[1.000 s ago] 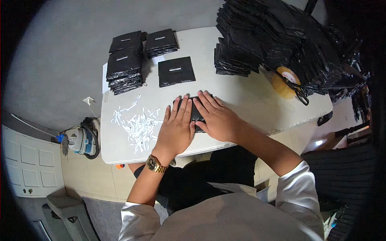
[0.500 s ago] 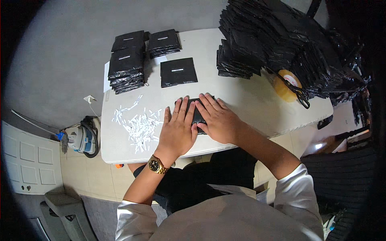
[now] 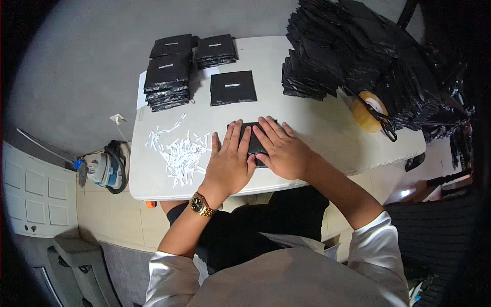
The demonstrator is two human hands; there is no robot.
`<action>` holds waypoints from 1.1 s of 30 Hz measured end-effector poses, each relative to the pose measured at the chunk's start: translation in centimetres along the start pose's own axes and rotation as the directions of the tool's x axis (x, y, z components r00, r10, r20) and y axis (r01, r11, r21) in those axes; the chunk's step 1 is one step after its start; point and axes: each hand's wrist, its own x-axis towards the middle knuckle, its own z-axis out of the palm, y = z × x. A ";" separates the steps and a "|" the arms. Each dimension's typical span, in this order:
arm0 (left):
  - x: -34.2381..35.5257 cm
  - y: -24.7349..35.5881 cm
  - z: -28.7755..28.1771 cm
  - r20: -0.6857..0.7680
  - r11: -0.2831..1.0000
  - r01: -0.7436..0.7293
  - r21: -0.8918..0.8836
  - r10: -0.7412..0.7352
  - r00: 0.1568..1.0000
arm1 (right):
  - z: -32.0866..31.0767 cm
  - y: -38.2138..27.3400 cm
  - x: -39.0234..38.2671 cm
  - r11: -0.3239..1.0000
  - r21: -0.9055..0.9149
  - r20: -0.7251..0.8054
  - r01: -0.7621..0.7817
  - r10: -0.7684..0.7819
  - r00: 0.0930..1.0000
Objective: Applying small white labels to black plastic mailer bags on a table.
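Note:
Both my hands lie flat on a black plastic-wrapped packet (image 3: 255,147) near the table's front edge. My left hand (image 3: 228,158) covers its left side, fingers outstretched and pointing away from me. On its right side rests my right hand (image 3: 284,149), fingers also extended, with the two thumbs close together. Most of the packet is hidden under them. Just beyond lies another flat black packet (image 3: 233,94) with a small white label strip. Left of my left hand, a loose heap of small white paper strips (image 3: 184,159) is spread over the table.
Labelled black packets stand in stacks (image 3: 166,77) at the back left of the white table (image 3: 271,56). A large leaning pile of black packets (image 3: 353,51) fills the back right. Beside it sit a roll of tape (image 3: 364,116) and black-handled scissors (image 3: 387,128).
My hands stay flat on the packet, with the thumbs and palms shifted slightly. The view has moved a little, so the table's things appear slightly displaced.

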 end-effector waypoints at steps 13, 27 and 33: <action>-3.3 -2.8 -5.8 -0.292 0.918 -0.090 -0.387 -0.030 0.956 | -5.5 -2.8 2.9 0.986 0.167 0.086 0.005 -0.019 0.996; -8.6 -10.2 -5.7 -0.336 0.860 0.234 -0.453 -0.407 0.849 | -0.1 -9.7 12.9 0.914 0.340 -0.127 0.220 -0.187 0.974; -8.1 -10.9 -4.9 -0.307 0.846 0.214 -0.488 -0.396 0.866 | 0.2 -9.7 13.4 0.938 0.226 -0.147 0.263 -0.234 0.961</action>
